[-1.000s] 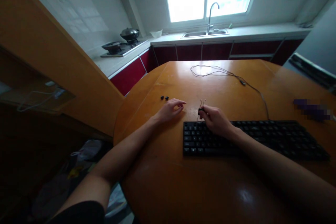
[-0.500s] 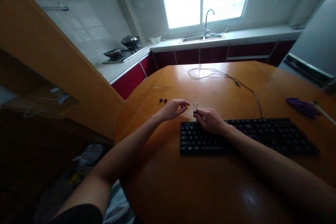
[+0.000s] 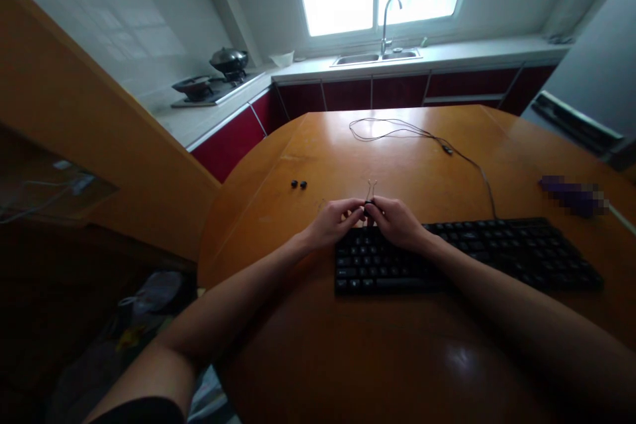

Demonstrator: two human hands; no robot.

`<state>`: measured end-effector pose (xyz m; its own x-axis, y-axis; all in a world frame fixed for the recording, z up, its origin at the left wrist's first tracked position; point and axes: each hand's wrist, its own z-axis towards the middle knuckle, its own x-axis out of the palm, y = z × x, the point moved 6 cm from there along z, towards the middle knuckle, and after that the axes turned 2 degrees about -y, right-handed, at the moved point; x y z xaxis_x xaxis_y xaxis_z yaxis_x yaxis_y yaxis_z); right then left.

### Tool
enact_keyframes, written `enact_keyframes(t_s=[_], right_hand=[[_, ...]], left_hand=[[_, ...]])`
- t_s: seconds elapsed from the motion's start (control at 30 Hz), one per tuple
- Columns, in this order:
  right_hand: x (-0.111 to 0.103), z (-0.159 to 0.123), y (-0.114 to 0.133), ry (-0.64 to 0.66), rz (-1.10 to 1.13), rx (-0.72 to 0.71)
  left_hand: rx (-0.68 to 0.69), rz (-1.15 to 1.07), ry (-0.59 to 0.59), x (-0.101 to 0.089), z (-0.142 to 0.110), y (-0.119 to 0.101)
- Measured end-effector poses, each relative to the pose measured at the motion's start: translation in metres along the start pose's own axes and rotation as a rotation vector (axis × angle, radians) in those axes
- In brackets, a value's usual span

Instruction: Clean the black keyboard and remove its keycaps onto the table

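My right hand (image 3: 399, 222) pinches a wire keycap puller (image 3: 368, 208) over the upper left part of a black keyboard (image 3: 387, 271). Two thin wire prongs stick up from the puller's dark middle. My left hand (image 3: 332, 220) meets it from the other side, thumb and fingers closed on the dark middle. Whether a keycap sits in the wires is too small to tell. Left of the hands, two small black pieces (image 3: 299, 184) that look like keycaps lie on the wooden table (image 3: 318, 344).
The keyboard's cable (image 3: 477, 165) runs back to a loose coil on the table. A purple item (image 3: 571, 195), partly blurred, lies at the right. Beyond the table are a sink (image 3: 358, 59) with a tap, a counter and a stove with pans (image 3: 228, 61).
My left hand has moved right and closed on the keycap puller beside my right hand. The right hand keeps its hold. The view has tilted slightly down.
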<state>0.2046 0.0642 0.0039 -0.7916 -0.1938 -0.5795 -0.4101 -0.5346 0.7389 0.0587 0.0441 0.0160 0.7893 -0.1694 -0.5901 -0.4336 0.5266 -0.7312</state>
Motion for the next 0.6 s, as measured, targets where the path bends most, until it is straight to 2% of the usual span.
enact_keyframes(t_s=[0.13, 0.33, 0.6], right_hand=[[-0.001, -0.003, 0.005, 0.022, -0.051, -0.041], [0.001, -0.011, 0.023, 0.081, -0.179, -0.259], [-0.003, 0.001, -0.002, -0.021, 0.027, 0.045]], left_hand=[[-0.002, -0.041, 0.027, -0.001, 0.0, -0.001], [0.074, -0.033, 0.063, 0.0, -0.002, -0.002], [-0.011, -0.124, 0.116, 0.009, -0.003, 0.005]])
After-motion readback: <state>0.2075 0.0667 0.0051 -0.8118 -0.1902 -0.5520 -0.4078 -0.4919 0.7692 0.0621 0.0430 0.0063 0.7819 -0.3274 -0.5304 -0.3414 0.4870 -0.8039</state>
